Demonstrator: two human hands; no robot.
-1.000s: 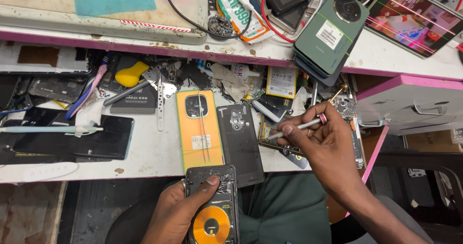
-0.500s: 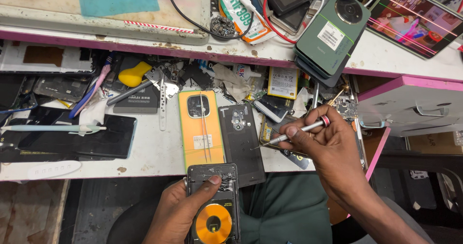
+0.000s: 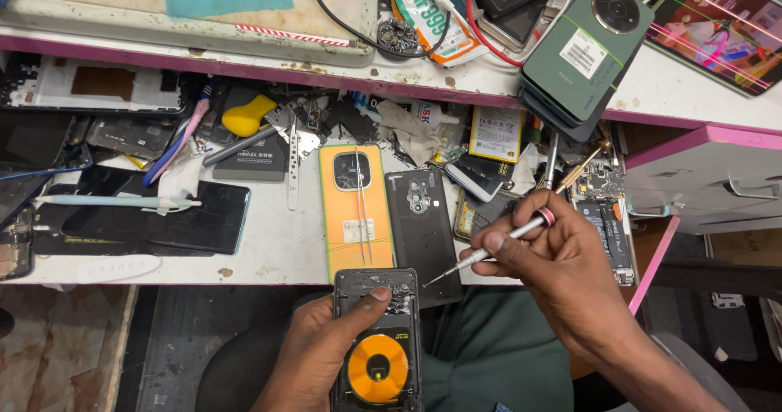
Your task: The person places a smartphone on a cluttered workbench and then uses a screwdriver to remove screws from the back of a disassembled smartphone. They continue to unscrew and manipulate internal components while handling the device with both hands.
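Note:
My left hand (image 3: 322,355) grips an opened phone (image 3: 377,339) over my lap, its thumb resting near the top; the phone's inside shows a round orange coil. In my right hand (image 3: 562,273) is a thin silver screwdriver (image 3: 489,253), held like a pen, its tip pointing down-left and hanging just right of the phone's upper corner. Beyond the phone, on the white bench, lie an orange back cover (image 3: 355,208) with tweezers (image 3: 362,208) on it and a dark back cover (image 3: 422,229).
The bench (image 3: 269,249) is crowded: black screens (image 3: 155,225) at left, a yellow pry tool (image 3: 244,115), phone frames, a battery (image 3: 497,133), circuit boards (image 3: 599,184). A pink-edged upper shelf holds a stack of green phones (image 3: 582,54) and a lit tablet (image 3: 721,25). A pink-topped drawer (image 3: 717,176) juts at right.
My right hand has brought the screwdriver down and left, from over the bench clutter toward the top right of the held phone. My left hand has kept the phone almost still.

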